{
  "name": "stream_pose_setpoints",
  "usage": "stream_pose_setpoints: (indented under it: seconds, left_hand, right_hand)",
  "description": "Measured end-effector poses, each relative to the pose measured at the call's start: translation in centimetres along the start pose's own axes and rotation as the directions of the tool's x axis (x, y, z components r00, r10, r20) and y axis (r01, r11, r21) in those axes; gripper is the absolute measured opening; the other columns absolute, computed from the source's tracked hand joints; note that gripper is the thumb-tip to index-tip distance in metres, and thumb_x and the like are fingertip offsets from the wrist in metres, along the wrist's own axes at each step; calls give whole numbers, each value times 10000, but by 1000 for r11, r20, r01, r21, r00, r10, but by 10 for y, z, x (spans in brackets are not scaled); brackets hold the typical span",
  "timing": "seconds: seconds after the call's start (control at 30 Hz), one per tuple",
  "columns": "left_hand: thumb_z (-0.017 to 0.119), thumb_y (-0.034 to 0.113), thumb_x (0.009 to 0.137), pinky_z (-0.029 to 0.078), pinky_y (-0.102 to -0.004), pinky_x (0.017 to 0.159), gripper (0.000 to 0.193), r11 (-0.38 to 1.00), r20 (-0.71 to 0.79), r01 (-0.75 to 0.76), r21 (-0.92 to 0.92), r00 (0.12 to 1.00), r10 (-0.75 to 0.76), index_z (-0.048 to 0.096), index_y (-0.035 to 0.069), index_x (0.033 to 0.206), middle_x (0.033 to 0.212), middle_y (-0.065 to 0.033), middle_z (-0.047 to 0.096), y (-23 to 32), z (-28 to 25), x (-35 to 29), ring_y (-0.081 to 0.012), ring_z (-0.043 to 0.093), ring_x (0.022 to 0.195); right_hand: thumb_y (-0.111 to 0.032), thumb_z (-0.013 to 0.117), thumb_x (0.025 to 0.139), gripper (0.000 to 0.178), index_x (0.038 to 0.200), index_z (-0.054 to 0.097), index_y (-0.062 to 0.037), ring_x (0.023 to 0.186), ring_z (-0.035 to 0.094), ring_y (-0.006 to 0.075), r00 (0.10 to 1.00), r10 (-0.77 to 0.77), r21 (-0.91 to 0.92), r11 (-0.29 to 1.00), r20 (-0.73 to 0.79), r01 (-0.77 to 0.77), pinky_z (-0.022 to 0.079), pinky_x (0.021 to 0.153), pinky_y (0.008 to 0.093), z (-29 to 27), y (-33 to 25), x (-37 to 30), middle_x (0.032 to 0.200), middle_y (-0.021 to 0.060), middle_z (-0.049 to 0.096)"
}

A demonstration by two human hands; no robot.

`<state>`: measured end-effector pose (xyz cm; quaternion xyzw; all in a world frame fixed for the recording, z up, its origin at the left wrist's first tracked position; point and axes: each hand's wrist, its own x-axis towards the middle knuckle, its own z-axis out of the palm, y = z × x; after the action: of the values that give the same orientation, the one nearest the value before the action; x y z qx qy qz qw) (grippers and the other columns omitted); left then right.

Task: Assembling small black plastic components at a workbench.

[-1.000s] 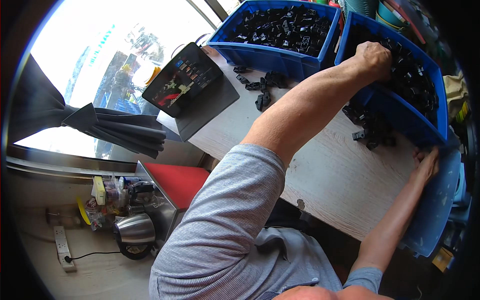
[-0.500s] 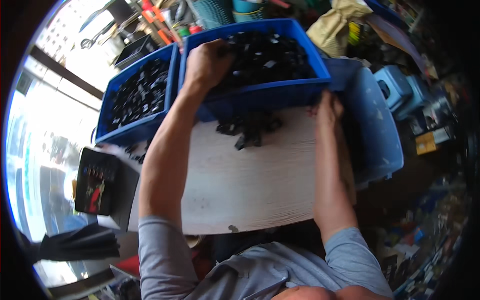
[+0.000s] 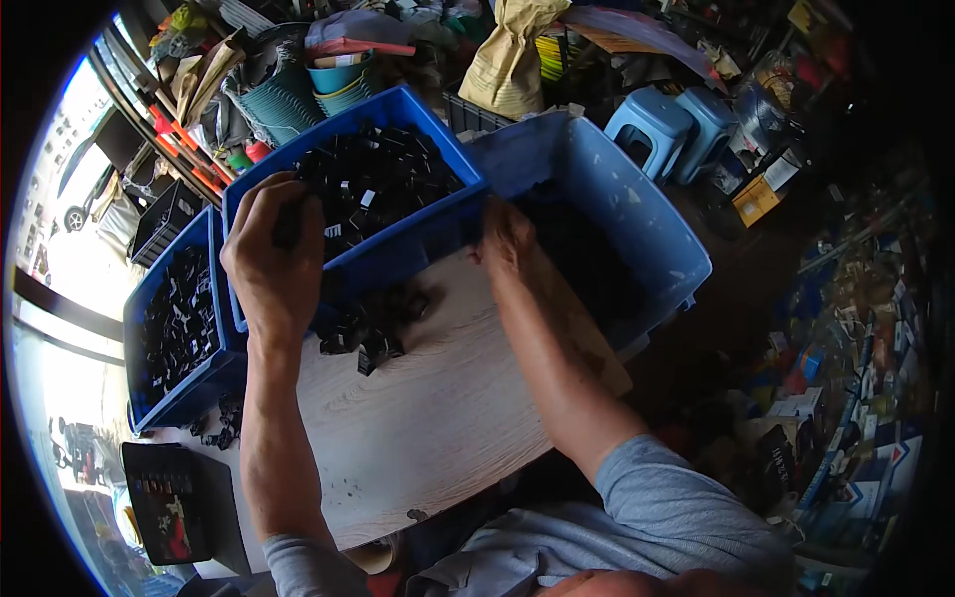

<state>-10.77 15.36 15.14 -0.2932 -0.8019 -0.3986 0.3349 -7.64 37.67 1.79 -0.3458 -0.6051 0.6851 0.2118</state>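
The left hand [image 3: 271, 261] covered part of the black parts in the middle blue bin [image 3: 418, 244], and what its fingers gripped could not be told. The large blue tub [image 3: 637, 224] lay in shadow, its contents indistinct. The right hand [image 3: 505, 239] hid the bin's near corner.

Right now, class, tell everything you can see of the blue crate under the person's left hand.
The blue crate is an open-topped rectangular bin, plastic by its look, piled with small black parts. It sits tilted on the pale wooden tabletop, between another blue crate and a larger blue tub. The left hand lies over its near-left rim; the right hand is at its right corner. More black parts lie spilled beside it.
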Motion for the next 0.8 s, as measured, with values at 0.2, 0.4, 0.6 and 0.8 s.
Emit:
stream_pose_setpoints:
  seconds: [0.2,0.4,0.6,0.8]
  left_hand:
    - [762,-68,726,564,-359,754,252,948,-43,-298,108,952,304,689,45,939,1073,-139,695,12,9,-50,-299,687,865]
    - [768,40,717,556,-335,684,240,933,183,-313,178,942,281,689,111,933,1169,-77,662,-5,24,-108,-262,626,848]
    - [783,146,759,535,-389,748,267,904,230,-264,336,954,193,698,147,1012,1210,-44,649,-25,31,-129,-280,597,996]
    - [791,235,783,410,-477,950,376,922,203,-203,329,969,141,690,171,1139,1245,-69,636,-18,28,-131,-330,559,1161]
  right_hand:
    - [-412,517,957,469,932,671,30,483,571,171,1000,-26,27,999,16,26,480,446,318,4,0,-3,643,112,615]
    - [-376,537,1000,406,914,633,9,462,547,171,994,-111,31,993,-17,111,504,469,326,0,6,1,564,66,527]
    - [-384,563,999,371,935,623,-23,488,560,168,994,-106,110,989,26,103,547,502,343,3,12,-1,566,45,487]
    - [-386,568,1000,356,952,624,-37,482,556,160,994,-109,114,988,31,105,546,494,336,1,13,-3,557,37,479]
